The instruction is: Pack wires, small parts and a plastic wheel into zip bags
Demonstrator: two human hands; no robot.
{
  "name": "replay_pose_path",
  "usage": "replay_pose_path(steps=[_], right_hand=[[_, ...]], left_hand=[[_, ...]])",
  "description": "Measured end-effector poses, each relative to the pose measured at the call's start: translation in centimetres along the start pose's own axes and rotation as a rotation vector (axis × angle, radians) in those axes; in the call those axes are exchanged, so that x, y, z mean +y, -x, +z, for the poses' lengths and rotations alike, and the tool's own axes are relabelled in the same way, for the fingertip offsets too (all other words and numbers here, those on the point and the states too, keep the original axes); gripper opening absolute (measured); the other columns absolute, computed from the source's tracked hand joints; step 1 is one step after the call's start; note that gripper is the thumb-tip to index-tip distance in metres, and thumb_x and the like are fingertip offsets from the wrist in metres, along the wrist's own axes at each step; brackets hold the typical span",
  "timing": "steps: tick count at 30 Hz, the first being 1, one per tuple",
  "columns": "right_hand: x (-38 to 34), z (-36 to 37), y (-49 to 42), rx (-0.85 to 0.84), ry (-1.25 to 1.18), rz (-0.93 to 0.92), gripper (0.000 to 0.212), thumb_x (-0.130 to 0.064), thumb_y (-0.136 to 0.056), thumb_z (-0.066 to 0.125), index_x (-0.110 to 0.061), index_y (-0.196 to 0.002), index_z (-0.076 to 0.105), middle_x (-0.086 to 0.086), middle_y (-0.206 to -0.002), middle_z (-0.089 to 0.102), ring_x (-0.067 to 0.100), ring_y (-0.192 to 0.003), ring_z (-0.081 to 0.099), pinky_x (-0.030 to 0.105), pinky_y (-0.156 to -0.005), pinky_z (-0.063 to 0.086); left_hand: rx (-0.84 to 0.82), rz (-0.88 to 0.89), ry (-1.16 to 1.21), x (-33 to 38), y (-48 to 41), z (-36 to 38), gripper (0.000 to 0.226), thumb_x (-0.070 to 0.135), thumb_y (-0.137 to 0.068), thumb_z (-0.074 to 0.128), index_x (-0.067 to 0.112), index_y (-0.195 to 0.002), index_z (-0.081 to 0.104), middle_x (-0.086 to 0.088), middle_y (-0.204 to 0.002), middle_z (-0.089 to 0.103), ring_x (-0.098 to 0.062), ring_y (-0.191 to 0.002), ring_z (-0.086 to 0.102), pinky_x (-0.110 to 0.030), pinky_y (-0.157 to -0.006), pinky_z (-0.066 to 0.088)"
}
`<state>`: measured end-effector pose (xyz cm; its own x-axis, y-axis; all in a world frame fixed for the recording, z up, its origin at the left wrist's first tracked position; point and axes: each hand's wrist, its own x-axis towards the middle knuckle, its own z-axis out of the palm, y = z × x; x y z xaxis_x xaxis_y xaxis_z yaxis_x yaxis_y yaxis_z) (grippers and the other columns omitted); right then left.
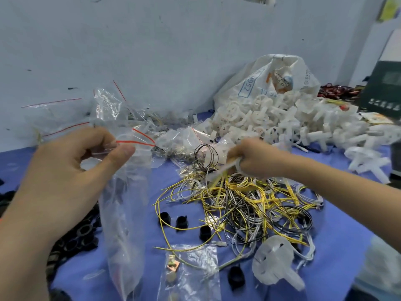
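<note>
I look down on a table (338,231) under a blue cloth, pushed against a pale, scuffed wall (152,40) that fills the upper half of the frame. At upper right a white sack (260,83) slumps against the wall, with a heap of white plastic wheels (282,124) spilling from it across the cloth. A dark box (382,88) stands at the right edge. More clear bags (54,114) with red seal strips are piled at the left against the wall.

At centre right lies a tangle of yellow, white and black wires (256,203). Small black caps (182,221) sit just left of it, and more black parts (76,233) are heaped at lower left. One loose wheel (275,259) lies at lower centre right, beside a flat zip bag (195,272) holding a few small parts.

My left hand (65,181), at centre left, is raised above the table; thumb and curled fingers pinch the top edge of a clear zip bag (125,213), which hangs down from it. My right hand (253,157), right of centre, is closed in a fist round a bundle of yellow and white wires (221,172) at the top of the tangle; the bundle is blurred
</note>
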<state>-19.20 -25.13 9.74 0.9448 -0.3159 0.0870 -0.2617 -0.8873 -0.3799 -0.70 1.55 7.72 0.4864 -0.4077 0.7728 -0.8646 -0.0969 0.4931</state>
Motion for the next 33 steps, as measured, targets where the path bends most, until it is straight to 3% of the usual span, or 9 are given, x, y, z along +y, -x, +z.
replay_pose_path(steps=[3, 7, 15, 18, 20, 23, 27, 30, 33], right_hand=[[-0.2, 3.7, 1.5, -0.261, 0.191, 0.042, 0.022, -0.004, -0.083, 0.051, -0.013, -0.069, 0.065, 0.001, -0.057, 0.055, 0.014, -0.048, 0.048, 0.025, -0.043, 0.040], [-0.3, 7.9, 2.4, -0.248, 0.400, 0.099, 0.026, -0.003, -0.079, 0.048, -0.010, -0.059, 0.033, 0.006, -0.064, 0.036, 0.019, -0.051, 0.032, 0.026, -0.046, 0.027], [0.2, 9.7, 1.6, -0.261, 0.473, 0.172, 0.028, -0.007, -0.082, 0.052, -0.015, -0.063, 0.032, 0.002, -0.065, 0.038, 0.018, -0.052, 0.036, 0.026, -0.046, 0.026], [0.9, 8.5, 1.0, -0.341, 0.174, 0.233, 0.018, -0.009, -0.084, 0.050, -0.006, -0.067, 0.052, 0.001, -0.059, 0.039, 0.016, -0.052, 0.035, 0.026, -0.047, 0.029], [1.3, 6.5, 0.8, -0.320, -0.067, 0.269, 0.020, -0.010, -0.089, 0.049, 0.001, -0.090, 0.066, 0.000, -0.059, 0.046, 0.010, -0.048, 0.039, 0.021, -0.042, 0.031], [1.2, 2.0, 0.9, -0.187, -0.345, 0.238, 0.015, -0.020, -0.090, 0.058, -0.016, -0.089, 0.073, -0.001, -0.064, 0.057, 0.002, -0.042, 0.040, 0.016, -0.041, 0.033], [0.5, -2.3, 1.1, -0.093, -0.731, 0.132, 0.022, -0.016, -0.092, 0.050, -0.009, -0.080, 0.067, 0.003, -0.080, 0.069, 0.009, -0.065, 0.060, 0.019, -0.059, 0.050], [0.3, -3.2, 0.9, -0.145, -1.139, 0.139, 0.028, -0.011, -0.095, 0.035, -0.005, -0.074, 0.053, 0.008, -0.070, 0.070, 0.014, -0.057, 0.065, 0.024, -0.054, 0.052], [0.6, -2.7, 1.0, -0.106, -1.239, 0.175, 0.021, -0.009, -0.092, 0.038, -0.004, -0.076, 0.050, 0.008, -0.065, 0.068, 0.018, -0.050, 0.064, 0.025, -0.050, 0.054]], left_hand=[[-0.007, 0.013, 0.006, 0.5, 0.0, 0.3, 0.037, 0.070, -0.082, 0.057, 0.034, -0.086, 0.062, 0.017, -0.080, 0.064, 0.005, -0.072, 0.060, -0.020, -0.061, 0.045], [-0.017, 0.023, 0.006, 1.3, 0.1, 0.8, 0.038, 0.073, -0.080, 0.055, 0.036, -0.083, 0.060, 0.020, -0.077, 0.062, 0.007, -0.070, 0.057, -0.016, -0.062, 0.043], [-0.051, 0.045, 0.002, 2.9, 0.3, 0.7, 0.038, 0.075, -0.079, 0.052, 0.037, -0.080, 0.058, 0.018, -0.073, 0.060, 0.005, -0.064, 0.051, -0.024, -0.056, 0.039], [-0.057, 0.032, 0.018, 3.0, 0.4, 0.7, 0.040, 0.076, -0.078, 0.052, 0.037, -0.081, 0.059, 0.016, -0.074, 0.061, 0.001, -0.065, 0.053, -0.026, -0.056, 0.040], [-0.047, 0.017, 0.036, 3.1, 0.5, 0.6, 0.040, 0.077, -0.077, 0.053, 0.037, -0.082, 0.060, 0.017, -0.077, 0.062, 0.000, -0.068, 0.056, -0.026, -0.055, 0.041], [-0.042, 0.006, 0.025, 3.2, 0.4, 0.5, 0.040, 0.078, -0.077, 0.052, 0.039, -0.082, 0.060, 0.019, -0.079, 0.063, 0.002, -0.070, 0.056, -0.025, -0.055, 0.041], [-0.045, 0.006, 0.013, 3.7, 0.5, 0.7, 0.039, 0.078, -0.077, 0.050, 0.041, -0.081, 0.058, 0.019, -0.081, 0.063, 0.003, -0.073, 0.057, -0.023, -0.058, 0.041], [-0.053, 0.012, 0.020, 4.6, 0.6, 1.0, 0.030, 0.072, -0.077, 0.053, 0.042, -0.077, 0.055, 0.019, -0.082, 0.062, 0.006, -0.073, 0.056, -0.020, -0.065, 0.042], [-0.089, 0.026, -0.014, 5.9, 0.8, 1.2, 0.024, 0.060, -0.078, 0.054, 0.036, -0.077, 0.054, 0.017, -0.081, 0.060, 0.006, -0.073, 0.055, -0.009, -0.067, 0.038]])
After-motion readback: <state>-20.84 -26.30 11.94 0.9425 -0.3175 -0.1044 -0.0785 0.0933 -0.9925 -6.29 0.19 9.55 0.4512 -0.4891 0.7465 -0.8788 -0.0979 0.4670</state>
